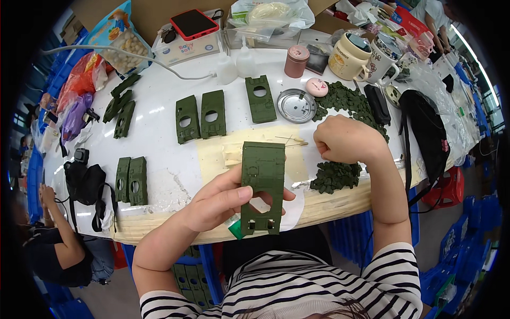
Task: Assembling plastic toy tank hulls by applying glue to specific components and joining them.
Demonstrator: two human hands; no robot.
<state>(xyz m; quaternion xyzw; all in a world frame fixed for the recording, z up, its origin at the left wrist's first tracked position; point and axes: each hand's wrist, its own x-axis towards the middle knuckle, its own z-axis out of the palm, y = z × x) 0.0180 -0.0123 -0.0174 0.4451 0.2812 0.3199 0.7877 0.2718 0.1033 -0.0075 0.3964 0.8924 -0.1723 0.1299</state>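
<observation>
My left hand [218,196] grips a dark green plastic tank-hull top [263,165] upright over the table's near edge; it has a large round hole and smaller openings at its lower end. Curled closed, my right hand [342,139] is above the table between a small pile of dark green pieces [336,178] and a larger pile [348,101]. Whatever its fingers hold is hidden. Thin yellow-handled needle tools [295,142] lie left of that hand. Matching hull tops stand apart: one [261,99] at the back, a pair [201,118] left of it.
More green hull parts [132,181] lie at left, by a black bag [85,181]. A round metal dish [295,106], pink tin [296,61], mugs [349,56] and white bottles [226,69] stand at the back. Another black bag [422,138] hangs at right; a co-worker [58,244] sits at left.
</observation>
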